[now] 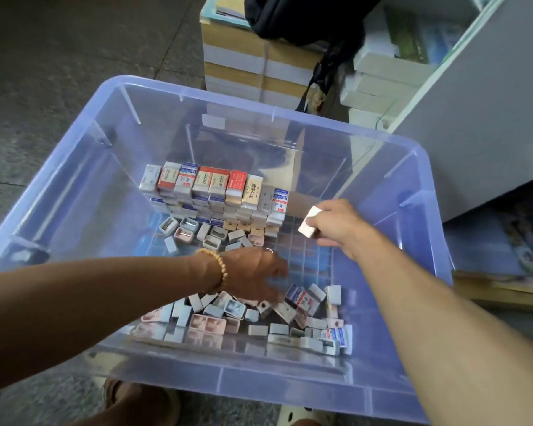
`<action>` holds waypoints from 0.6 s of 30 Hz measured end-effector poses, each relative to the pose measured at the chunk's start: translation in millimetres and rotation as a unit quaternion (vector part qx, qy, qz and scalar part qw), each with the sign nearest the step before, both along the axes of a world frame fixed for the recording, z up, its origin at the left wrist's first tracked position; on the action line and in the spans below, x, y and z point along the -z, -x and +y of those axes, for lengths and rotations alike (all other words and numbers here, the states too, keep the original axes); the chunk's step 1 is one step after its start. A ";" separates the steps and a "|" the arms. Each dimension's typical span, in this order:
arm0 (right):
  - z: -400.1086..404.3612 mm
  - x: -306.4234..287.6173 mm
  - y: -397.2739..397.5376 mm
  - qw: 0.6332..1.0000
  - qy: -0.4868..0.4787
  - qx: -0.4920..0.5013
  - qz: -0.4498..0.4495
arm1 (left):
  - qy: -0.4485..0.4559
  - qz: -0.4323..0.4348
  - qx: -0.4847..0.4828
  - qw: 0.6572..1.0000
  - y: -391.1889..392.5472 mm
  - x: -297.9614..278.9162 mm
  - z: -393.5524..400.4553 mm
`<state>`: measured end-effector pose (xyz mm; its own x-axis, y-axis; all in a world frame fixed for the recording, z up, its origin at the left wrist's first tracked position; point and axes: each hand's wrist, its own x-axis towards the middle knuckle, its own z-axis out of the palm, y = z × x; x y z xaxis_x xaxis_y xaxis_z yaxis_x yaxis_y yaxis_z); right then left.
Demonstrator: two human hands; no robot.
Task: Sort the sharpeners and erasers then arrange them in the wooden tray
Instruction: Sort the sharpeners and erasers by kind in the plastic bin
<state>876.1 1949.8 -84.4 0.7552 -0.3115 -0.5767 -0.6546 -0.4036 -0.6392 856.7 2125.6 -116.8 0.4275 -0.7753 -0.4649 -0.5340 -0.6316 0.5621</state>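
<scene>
Pink eraser (309, 224) pinched in right hand (336, 229) grip | left hand (256, 276) touching loose pile (259, 318)

Dim even light, soft blur (edges bowed), faint glare

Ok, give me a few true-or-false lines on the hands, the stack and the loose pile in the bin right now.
1. The right hand pinches a small block. True.
2. The left hand rests on the stack of erasers. False: it reaches into the loose pile at the near side.
3. The stack stands toward the far side of the plastic bin. True.
4. The left wrist is bare. False: it wears a bead bracelet.
</scene>
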 end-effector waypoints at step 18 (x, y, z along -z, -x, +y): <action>4.9 29.8 -11.3 0.991 -0.113 0.068 0.010 | 0.001 0.042 0.009 0.999 20.1 31.8 -46.1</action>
